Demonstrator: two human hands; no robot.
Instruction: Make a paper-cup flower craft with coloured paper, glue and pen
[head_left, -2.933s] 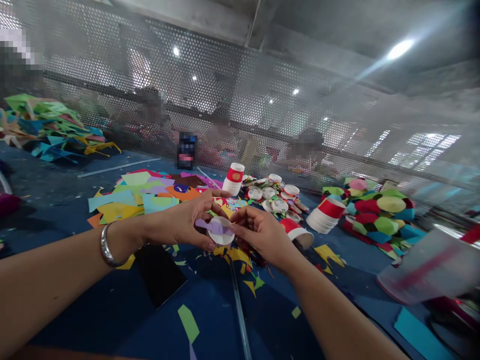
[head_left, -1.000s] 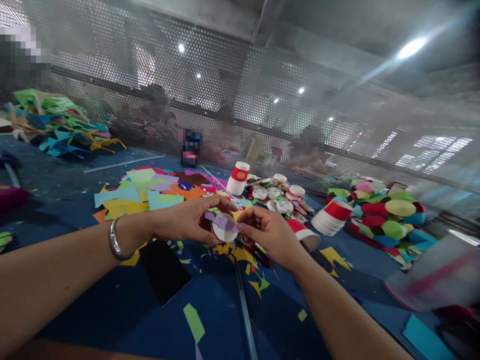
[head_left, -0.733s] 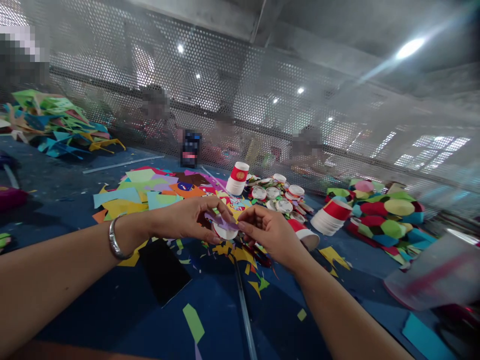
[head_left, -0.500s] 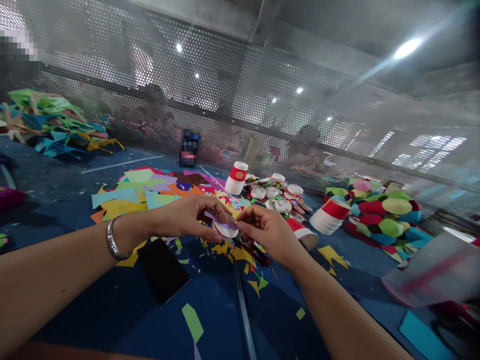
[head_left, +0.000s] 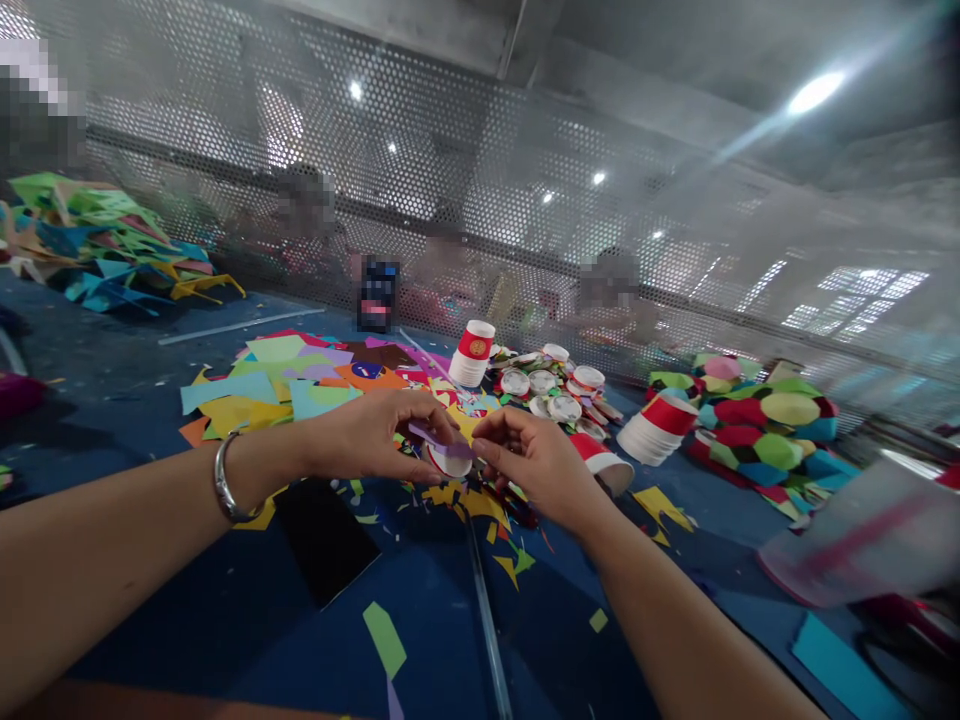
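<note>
My left hand [head_left: 390, 435], with a silver bangle at the wrist, is closed round a small white paper-cup bottom [head_left: 451, 463]. A piece of purple paper [head_left: 456, 449] lies across the top of that cup piece, partly under my left fingers. At the right edge of the paper, the thumb and fingers of my right hand [head_left: 529, 455] are pinched together on it. Just beyond my right hand a red and white paper cup [head_left: 604, 465] lies on its side. Scraps of yellow paper [head_left: 480, 508] are spread below both hands.
Coloured paper sheets [head_left: 262, 390] spread behind my left hand. Upside-down stacked cups [head_left: 472, 352] stand near a heap of cup bottoms [head_left: 544, 383]. At right are tilted stacked cups [head_left: 658, 428] and a translucent container [head_left: 862, 530]. A black card [head_left: 326, 540] and glue stick [head_left: 487, 620] lie in front.
Both hands stay at nearly the same spot over the table. The purple paper has shifted slightly on the cup bottom, and the whole view has moved a little.
</note>
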